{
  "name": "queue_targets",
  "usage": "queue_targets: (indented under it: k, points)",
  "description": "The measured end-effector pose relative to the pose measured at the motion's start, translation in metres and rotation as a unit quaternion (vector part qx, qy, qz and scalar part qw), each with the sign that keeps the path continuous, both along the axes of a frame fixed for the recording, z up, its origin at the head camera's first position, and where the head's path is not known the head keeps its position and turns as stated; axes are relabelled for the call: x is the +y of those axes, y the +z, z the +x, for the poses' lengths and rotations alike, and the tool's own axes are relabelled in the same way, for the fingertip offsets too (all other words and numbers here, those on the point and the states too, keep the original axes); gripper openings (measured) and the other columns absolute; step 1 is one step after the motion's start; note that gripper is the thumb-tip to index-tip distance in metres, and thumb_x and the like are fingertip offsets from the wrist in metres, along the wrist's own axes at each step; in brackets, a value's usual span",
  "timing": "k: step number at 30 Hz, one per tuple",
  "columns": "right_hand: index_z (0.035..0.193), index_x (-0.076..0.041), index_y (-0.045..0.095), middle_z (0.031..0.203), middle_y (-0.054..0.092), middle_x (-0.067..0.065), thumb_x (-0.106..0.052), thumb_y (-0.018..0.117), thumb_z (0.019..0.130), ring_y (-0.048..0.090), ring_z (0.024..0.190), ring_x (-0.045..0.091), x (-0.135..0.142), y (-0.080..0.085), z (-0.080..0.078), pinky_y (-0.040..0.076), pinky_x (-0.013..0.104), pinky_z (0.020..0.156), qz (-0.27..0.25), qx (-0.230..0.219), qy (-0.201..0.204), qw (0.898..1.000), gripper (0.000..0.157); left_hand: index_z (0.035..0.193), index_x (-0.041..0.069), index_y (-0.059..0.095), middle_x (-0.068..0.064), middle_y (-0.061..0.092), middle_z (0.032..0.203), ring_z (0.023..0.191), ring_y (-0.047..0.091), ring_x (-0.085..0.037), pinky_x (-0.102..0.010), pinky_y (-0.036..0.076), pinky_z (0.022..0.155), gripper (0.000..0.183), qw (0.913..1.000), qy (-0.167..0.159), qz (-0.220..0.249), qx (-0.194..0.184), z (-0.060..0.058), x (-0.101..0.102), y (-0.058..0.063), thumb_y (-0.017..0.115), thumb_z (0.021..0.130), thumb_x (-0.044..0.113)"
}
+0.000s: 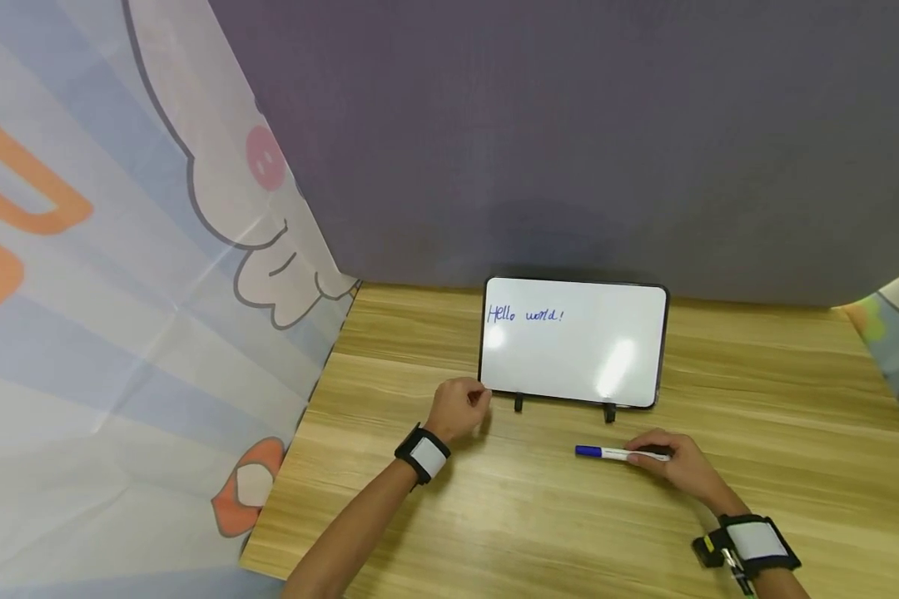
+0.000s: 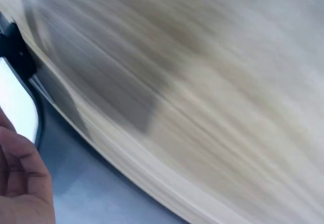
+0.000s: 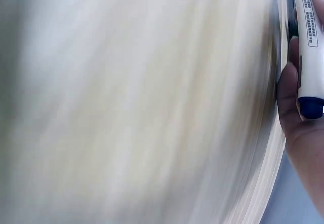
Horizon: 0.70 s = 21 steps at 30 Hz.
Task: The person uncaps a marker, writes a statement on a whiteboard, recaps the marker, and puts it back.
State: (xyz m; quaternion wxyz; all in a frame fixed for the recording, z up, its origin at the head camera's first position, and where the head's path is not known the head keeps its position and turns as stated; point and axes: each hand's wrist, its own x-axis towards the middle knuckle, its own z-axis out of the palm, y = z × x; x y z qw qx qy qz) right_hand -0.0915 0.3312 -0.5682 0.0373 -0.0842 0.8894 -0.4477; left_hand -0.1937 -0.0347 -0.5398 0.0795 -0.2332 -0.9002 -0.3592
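A whiteboard (image 1: 573,345) with a black frame stands tilted on two black feet, with "Hello world!" handwritten in blue at its upper left. My left hand (image 1: 459,408) is beside the board's lower left corner, fingers loosely curled; I see nothing held in it. In the left wrist view, those fingers (image 2: 25,168) appear near the board's edge; whether they touch it I cannot tell. In front of the board, my right hand (image 1: 677,464) holds a white marker (image 1: 616,454) between thumb and fingers. Its blue-capped end points left. The right wrist view shows the marker's blue rear end (image 3: 311,107) near the palm.
The wooden table (image 1: 509,507) carries the board, with one black foot (image 1: 519,403) at the left and another (image 1: 609,413) at the right. A dark grey panel (image 1: 554,141) rises behind. A printed cartoon sheet (image 1: 157,333) hangs at the left, beside the table's edge.
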Motion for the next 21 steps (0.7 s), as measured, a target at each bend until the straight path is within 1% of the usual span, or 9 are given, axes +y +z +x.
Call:
queue_targets:
  k: [4,9,12,15,18,21]
  points:
    - [0.090,-0.017,0.073,0.089,0.068,-0.006,-0.017,0.075,0.076,0.055,0.082,-0.009,0.018,0.003,0.009,0.046,0.015,0.069,0.024,0.015,-0.014,1.000,0.014,0.067,0.011,0.070,0.004,0.061,0.058,0.053,0.050,0.001,-0.011,0.041,0.050,0.019,0.9997,0.019,0.016,0.004,-0.006,-0.009,-0.005,0.061,0.083,0.014]
    - [0.086,-0.015,0.074,0.085,0.068,-0.004,-0.012,0.077,0.072,0.054,0.080,-0.007,0.028,0.002,0.015,0.044,0.014,0.067,0.028,0.035,-0.010,0.999,0.015,0.071,0.008,0.072,0.002,0.063,0.061,0.054,0.052,-0.001,-0.013,0.042,0.052,0.018,0.9994,0.023,0.026,0.003,-0.009,-0.015,-0.008,0.060,0.083,0.013]
    - [0.085,-0.017,0.074,0.085,0.068,-0.006,-0.012,0.078,0.071,0.053,0.080,-0.008,0.029,0.001,0.016,0.043,0.014,0.067,0.030,0.033,-0.006,0.999,0.015,0.071,0.008,0.073,0.002,0.064,0.061,0.054,0.052,-0.001,-0.014,0.043,0.052,0.019,0.9993,0.024,0.027,0.001,-0.010,-0.016,-0.010,0.059,0.083,0.012]
    - [0.084,-0.018,0.074,0.086,0.068,-0.006,-0.012,0.078,0.071,0.052,0.082,-0.008,0.029,0.000,0.016,0.043,0.014,0.067,0.032,0.030,-0.001,0.999,0.015,0.067,0.009,0.071,0.002,0.062,0.059,0.052,0.051,-0.002,-0.014,0.041,0.050,0.020,0.9993,0.031,0.023,0.003,-0.011,-0.016,-0.011,0.059,0.082,0.011]
    - [0.085,-0.018,0.073,0.088,0.068,-0.006,-0.012,0.077,0.073,0.052,0.084,-0.009,0.030,0.001,0.016,0.042,0.015,0.069,0.039,0.023,0.002,0.999,0.013,0.063,0.011,0.069,0.002,0.061,0.057,0.050,0.049,-0.002,-0.015,0.040,0.049,0.021,0.9987,0.045,0.022,0.005,-0.012,-0.018,-0.010,0.058,0.081,0.011]
    - [0.087,-0.019,0.072,0.091,0.068,-0.007,-0.017,0.074,0.077,0.050,0.086,-0.012,0.033,0.007,0.015,0.042,0.016,0.070,0.059,0.009,-0.007,0.998,0.010,0.061,0.011,0.068,0.002,0.061,0.056,0.049,0.049,-0.003,-0.016,0.041,0.049,0.021,0.9977,0.062,0.026,0.000,-0.013,-0.020,-0.009,0.058,0.080,0.011]
